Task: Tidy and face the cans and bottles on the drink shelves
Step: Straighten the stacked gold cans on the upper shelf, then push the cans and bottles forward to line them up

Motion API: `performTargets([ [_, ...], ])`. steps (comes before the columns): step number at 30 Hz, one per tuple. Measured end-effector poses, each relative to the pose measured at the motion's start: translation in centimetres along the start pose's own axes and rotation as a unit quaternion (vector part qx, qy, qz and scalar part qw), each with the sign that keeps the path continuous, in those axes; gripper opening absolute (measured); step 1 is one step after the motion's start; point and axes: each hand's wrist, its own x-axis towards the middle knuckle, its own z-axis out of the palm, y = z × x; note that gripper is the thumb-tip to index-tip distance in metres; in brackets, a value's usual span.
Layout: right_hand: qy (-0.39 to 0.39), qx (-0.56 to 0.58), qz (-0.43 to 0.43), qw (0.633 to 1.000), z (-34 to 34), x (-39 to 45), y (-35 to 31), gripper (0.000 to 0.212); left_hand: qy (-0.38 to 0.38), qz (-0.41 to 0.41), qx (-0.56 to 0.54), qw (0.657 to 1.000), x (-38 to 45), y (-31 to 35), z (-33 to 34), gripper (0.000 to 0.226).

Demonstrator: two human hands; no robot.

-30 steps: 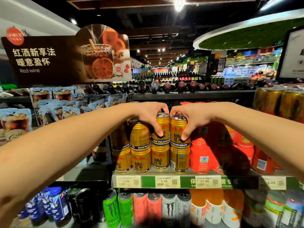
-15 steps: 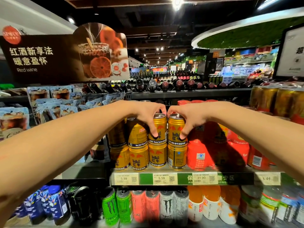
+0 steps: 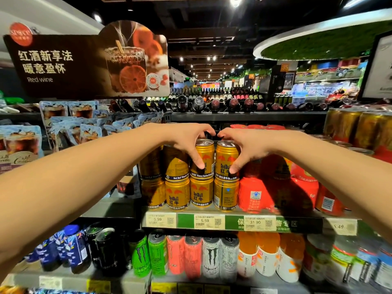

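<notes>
Gold Red Bull cans stand stacked two high on the middle shelf (image 3: 212,222). My left hand (image 3: 186,141) grips the upper can second from the right (image 3: 206,152), thumb on its front, fingers behind. My right hand (image 3: 244,143) grips the upper rightmost gold can (image 3: 224,158) the same way. That right can's logo faces forward; the left can shows mostly small print at its base. Below them stand lower gold cans (image 3: 200,193), one at the right (image 3: 226,194) turned with its back label out.
Red packs (image 3: 254,194) sit right of the gold cans. Monster cans (image 3: 158,253) and orange-capped bottles (image 3: 265,259) fill the shelf below, with blue bottles (image 3: 70,247) at lower left. Wine bottles (image 3: 214,102) lie above. Pouches (image 3: 63,124) hang left, under a red wine sign (image 3: 84,62).
Both hands stay on the two upper gold cans. The right can has turned so its logo faces forward. The view has shifted slightly.
</notes>
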Motion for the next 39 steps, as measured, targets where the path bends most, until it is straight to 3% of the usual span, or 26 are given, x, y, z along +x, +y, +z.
performTargets([
  [9, 0.136, -0.009, -0.066, 0.988, 0.3, -1.9, -0.8, 0.105, 0.189, 0.07, -0.045, 0.978, -3.5, 0.7, 0.8, 0.088],
  [14, 0.235, 0.042, -0.119, 0.964, 2.6, -4.4, -2.2, 0.087, 0.305, 0.112, -0.081, 0.942, -7.5, 1.4, 2.4, 0.07],
  [22, 0.374, 0.147, -0.102, 0.91, 13.0, -8.3, -6.9, 0.06, 0.421, 0.121, -0.242, 0.866, -17.0, 2.1, 11.3, 0.044],
  [26, 0.39, 0.217, -0.041, 0.894, 20.5, -10.3, -8.5, 0.041, 0.423, 0.039, -0.373, 0.825, -20.3, 2.5, 19.7, 0.037],
  [30, 0.364, 0.36, 0.131, 0.849, 28.2, -11.8, -7.8, 0.031, 0.388, -0.067, -0.487, 0.78, -19.9, 1.9, 29.5, 0.037],
  [32, 0.362, 0.388, 0.205, 0.822, 31.5, -12.0, -6.7, 0.033, 0.394, -0.131, -0.504, 0.758, -19.0, 1.7, 33.5, 0.042],
  [35, 0.353, 0.431, 0.244, 0.794, 34.5, -11.6, -5.2, 0.032, 0.402, -0.225, -0.5, 0.733, -16.6, 1.5, 37.4, 0.052],
  [39, 0.316, 0.443, 0.28, 0.791, 37.3, -10.0, -3.0, 0.026, 0.373, -0.287, -0.456, 0.755, -12.3, 1.5, 40.5, 0.044],
])
